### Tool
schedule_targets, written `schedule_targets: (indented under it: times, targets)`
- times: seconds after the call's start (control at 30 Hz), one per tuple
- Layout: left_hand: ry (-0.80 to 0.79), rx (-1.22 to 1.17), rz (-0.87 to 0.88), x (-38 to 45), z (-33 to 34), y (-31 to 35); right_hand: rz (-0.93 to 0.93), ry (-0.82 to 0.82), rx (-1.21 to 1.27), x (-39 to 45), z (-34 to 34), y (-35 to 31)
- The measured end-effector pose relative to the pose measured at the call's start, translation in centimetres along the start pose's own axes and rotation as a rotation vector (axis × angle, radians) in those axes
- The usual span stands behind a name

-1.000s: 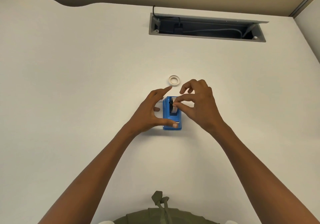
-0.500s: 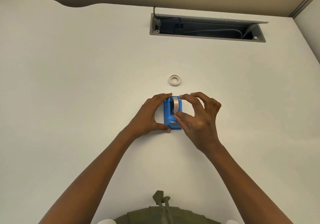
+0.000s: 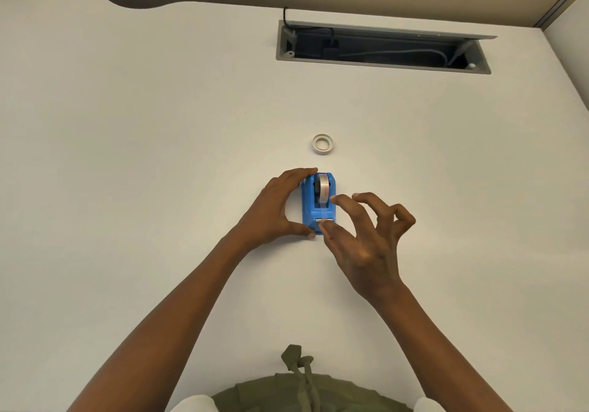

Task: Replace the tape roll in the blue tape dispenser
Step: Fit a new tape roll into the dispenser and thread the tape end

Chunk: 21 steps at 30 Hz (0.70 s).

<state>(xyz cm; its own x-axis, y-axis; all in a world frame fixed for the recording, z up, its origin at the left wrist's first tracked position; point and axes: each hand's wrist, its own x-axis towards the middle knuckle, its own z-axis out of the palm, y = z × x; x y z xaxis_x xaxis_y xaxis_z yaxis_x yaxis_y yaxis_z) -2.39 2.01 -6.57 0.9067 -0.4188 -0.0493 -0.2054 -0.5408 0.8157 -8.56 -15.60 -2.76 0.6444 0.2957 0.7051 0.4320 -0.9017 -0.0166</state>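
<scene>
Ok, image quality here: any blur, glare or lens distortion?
Head view: even, soft lighting, faint shadow beside the left hand; right hand fingers slightly motion-blurred; small sheen on the tape roll in the blue dispenser; wide-angle bending at the table edges.

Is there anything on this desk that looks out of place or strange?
Little stands out. A thin white ring, apparently a used-up roll, lies loose on the desk beyond the blue dispenser. The cable hatch at the back stands open.
</scene>
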Motion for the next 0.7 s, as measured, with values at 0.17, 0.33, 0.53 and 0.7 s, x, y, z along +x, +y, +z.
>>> schedule_targets:
  times: [0.17,0.33,0.53,0.7]
  targets:
    - [0.004,-0.002,0.008,0.0,0.0,-0.2,0.0,-0.005,-0.016,-0.7,-0.1,-0.3]
    - [0.005,0.004,0.012,0.0,0.0,-0.2,0.03,-0.016,-0.041,-1.3,0.0,-0.5]
    - [0.001,0.007,0.01,0.1,0.0,-0.3,0.027,-0.004,-0.044,-1.6,0.4,-0.8]
    - [0.0,0.014,-0.001,0.0,-0.2,0.0,0.034,-0.007,-0.032,-1.9,0.9,-0.7]
